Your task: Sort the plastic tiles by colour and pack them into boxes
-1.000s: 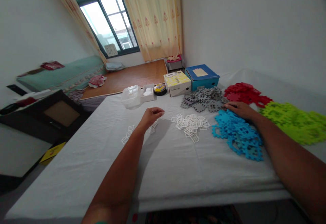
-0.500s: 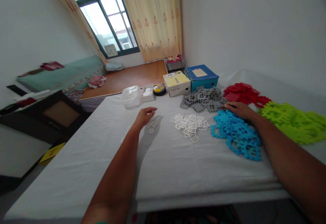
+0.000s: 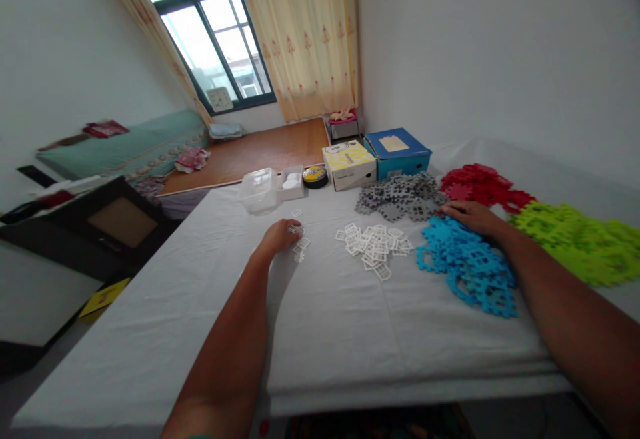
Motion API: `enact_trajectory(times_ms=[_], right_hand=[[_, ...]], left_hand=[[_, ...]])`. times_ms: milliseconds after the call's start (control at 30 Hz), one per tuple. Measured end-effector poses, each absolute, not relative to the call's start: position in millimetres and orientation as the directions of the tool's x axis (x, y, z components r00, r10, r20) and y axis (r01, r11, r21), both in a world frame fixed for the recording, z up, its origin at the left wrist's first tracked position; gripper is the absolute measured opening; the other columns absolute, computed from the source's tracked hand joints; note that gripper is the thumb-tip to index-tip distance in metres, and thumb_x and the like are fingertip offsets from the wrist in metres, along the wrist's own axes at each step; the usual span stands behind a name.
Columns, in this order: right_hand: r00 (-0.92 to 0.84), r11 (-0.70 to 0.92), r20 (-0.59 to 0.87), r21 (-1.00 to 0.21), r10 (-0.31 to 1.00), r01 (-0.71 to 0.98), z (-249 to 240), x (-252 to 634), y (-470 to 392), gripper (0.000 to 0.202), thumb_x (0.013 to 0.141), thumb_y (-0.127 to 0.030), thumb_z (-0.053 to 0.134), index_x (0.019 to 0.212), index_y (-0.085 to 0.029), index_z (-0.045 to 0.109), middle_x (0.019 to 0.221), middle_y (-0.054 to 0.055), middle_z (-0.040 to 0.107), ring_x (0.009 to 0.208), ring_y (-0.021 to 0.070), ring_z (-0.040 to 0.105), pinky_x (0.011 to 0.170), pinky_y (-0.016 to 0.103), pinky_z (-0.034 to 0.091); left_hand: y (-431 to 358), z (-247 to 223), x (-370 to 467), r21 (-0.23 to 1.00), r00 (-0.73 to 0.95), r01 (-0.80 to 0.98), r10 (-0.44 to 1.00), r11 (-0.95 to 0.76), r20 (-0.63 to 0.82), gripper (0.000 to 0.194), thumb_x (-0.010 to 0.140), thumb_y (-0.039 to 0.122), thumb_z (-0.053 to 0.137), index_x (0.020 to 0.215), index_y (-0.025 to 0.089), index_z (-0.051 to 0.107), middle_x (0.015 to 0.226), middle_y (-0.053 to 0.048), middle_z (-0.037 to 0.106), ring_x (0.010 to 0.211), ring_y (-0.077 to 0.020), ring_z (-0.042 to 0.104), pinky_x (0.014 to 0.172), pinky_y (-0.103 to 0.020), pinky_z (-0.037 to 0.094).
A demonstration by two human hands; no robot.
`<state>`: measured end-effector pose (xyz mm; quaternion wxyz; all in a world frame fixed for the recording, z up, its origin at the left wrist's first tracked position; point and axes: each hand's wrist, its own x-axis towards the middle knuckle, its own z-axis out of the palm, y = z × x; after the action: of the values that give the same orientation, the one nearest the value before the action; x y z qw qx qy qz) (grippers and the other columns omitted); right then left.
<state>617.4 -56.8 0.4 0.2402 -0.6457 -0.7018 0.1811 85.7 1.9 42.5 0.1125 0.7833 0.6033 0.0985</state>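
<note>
My left hand (image 3: 281, 235) is low over the white cloth, its fingertips closed on a small white lattice-like plastic piece (image 3: 299, 230). A few similar white pieces (image 3: 302, 246) lie just in front of and beyond those fingers. To the right spreads a loose pile of white grid-like plastic pieces (image 3: 374, 246). My right hand (image 3: 469, 215) rests at the far edge of a heap of blue plastic pieces (image 3: 467, 266), fingers stretched left toward the grey plastic pieces (image 3: 400, 196). I see nothing held in it, though its fingertips are partly hidden.
Red pieces (image 3: 483, 184) and yellow-green pieces (image 3: 580, 242) are heaped by the right wall. Along the table's far edge stand a clear plastic box (image 3: 259, 190), a small white box (image 3: 291, 182), a tape roll (image 3: 315, 176), a yellow-white box (image 3: 350, 164) and a blue box (image 3: 397, 151).
My left hand has come down and slightly nearer me, its fingers closing on a white piece. A single white piece beyond it now shows. My right hand has stayed in place.
</note>
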Motion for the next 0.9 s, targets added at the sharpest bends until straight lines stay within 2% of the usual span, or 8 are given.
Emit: enact_trajectory(times_ms=[167, 333, 433, 500, 633, 767, 833, 900], right_hand=[[-0.057, 0.11, 0.11, -0.566, 0.992, 0.817, -1.4, 618.5, -56.7, 0.047, 0.088, -0.05, 0.042, 0.105, -0.016, 0.07, 0.107, 0.01, 0.072, 0.102, 0.0279, 0.064, 0.093, 0.039, 0.048], [-0.05, 0.111, 0.121, -0.568, 0.991, 0.815, -0.4, 617.3, -56.9, 0.047, 0.087, -0.049, 0.042, 0.102, -0.016, 0.072, 0.105, 0.011, 0.072, 0.101, 0.0299, 0.065, 0.093, 0.041, 0.048], [-0.063, 0.124, 0.126, -0.566, 0.99, 0.815, 0.1, 617.3, -56.6, 0.047, 0.088, -0.05, 0.042, 0.102, -0.016, 0.072, 0.105, 0.011, 0.072, 0.1, 0.0294, 0.065, 0.092, 0.041, 0.048], [-0.065, 0.125, 0.124, -0.566, 0.99, 0.815, -0.1, 617.5, -56.3, 0.047, 0.088, -0.05, 0.041, 0.102, -0.017, 0.072, 0.104, 0.011, 0.072, 0.1, 0.0292, 0.065, 0.092, 0.04, 0.048], [-0.069, 0.127, 0.122, -0.567, 0.99, 0.814, -0.2, 617.6, -56.6, 0.05, 0.088, -0.052, 0.041, 0.102, -0.015, 0.072, 0.105, 0.011, 0.072, 0.1, 0.0294, 0.065, 0.092, 0.039, 0.048], [-0.061, 0.117, 0.118, -0.559, 0.991, 0.821, 0.3, 617.5, -57.3, 0.05, 0.088, -0.053, 0.04, 0.104, -0.016, 0.071, 0.104, 0.011, 0.073, 0.1, 0.0287, 0.065, 0.092, 0.039, 0.049], [-0.054, 0.112, 0.119, -0.554, 0.991, 0.825, -0.1, 617.9, -57.2, 0.049, 0.088, -0.053, 0.041, 0.103, -0.018, 0.071, 0.104, 0.009, 0.073, 0.099, 0.0284, 0.065, 0.092, 0.04, 0.049], [-0.047, 0.109, 0.125, -0.555, 0.991, 0.824, -1.2, 618.6, -56.7, 0.047, 0.087, -0.054, 0.041, 0.101, -0.022, 0.071, 0.103, 0.007, 0.073, 0.099, 0.0281, 0.066, 0.091, 0.041, 0.05]], left_hand=[[0.7, 44.8, 88.7, 0.316, 0.248, 0.917, 0.969, -0.242, 0.022, 0.029, 0.075, 0.03, 0.064, 0.1, 0.018, 0.071, 0.1, -0.008, 0.073, 0.091, -0.0228, 0.066, 0.081, -0.03, 0.048], [-2.7, 53.5, 93.0, 0.329, 0.261, 0.906, 0.964, -0.265, 0.057, 0.019, 0.075, 0.031, 0.063, 0.085, 0.018, 0.073, 0.096, -0.008, 0.072, 0.092, -0.0231, 0.065, 0.081, -0.031, 0.047], [-5.9, 59.9, 97.3, 0.356, 0.285, 0.891, 0.958, -0.281, 0.043, 0.017, 0.076, 0.031, 0.062, 0.082, 0.019, 0.072, 0.082, -0.004, 0.072, 0.078, -0.0191, 0.065, 0.071, -0.028, 0.047], [-9.3, 61.3, 105.2, 0.438, 0.332, 0.843, 0.943, -0.312, 0.033, 0.017, 0.076, 0.032, 0.062, 0.08, 0.018, 0.071, 0.075, -0.002, 0.07, 0.069, -0.0161, 0.062, 0.064, -0.026, 0.046], [-20.9, 55.0, 140.0, 0.741, 0.415, 0.59, 0.908, -0.321, 0.063, 0.021, 0.074, 0.037, 0.066, 0.077, 0.016, 0.067, 0.066, -0.001, 0.065, 0.058, -0.0116, 0.056, 0.055, -0.023, 0.043], [-33.0, 44.2, 180.1, 0.879, 0.441, 0.398, 0.895, -0.262, 0.066, 0.029, 0.077, 0.041, 0.064, 0.091, 0.015, 0.067, 0.074, -0.003, 0.067, 0.061, -0.0115, 0.059, 0.054, -0.022, 0.047], [-34.1, 41.4, 186.4, 0.871, 0.45, 0.408, 0.89, -0.275, 0.07, 0.036, 0.082, 0.042, 0.058, 0.107, 0.017, 0.066, 0.085, -0.005, 0.07, 0.071, -0.0145, 0.064, 0.059, -0.024, 0.051], [-30.4, 41.6, 177.9, 0.777, 0.44, 0.522, 0.892, -0.35, 0.105, 0.04, 0.086, 0.042, 0.054, 0.115, 0.017, 0.065, 0.097, -0.008, 0.071, 0.081, -0.018, 0.066, 0.069, -0.029, 0.053]])
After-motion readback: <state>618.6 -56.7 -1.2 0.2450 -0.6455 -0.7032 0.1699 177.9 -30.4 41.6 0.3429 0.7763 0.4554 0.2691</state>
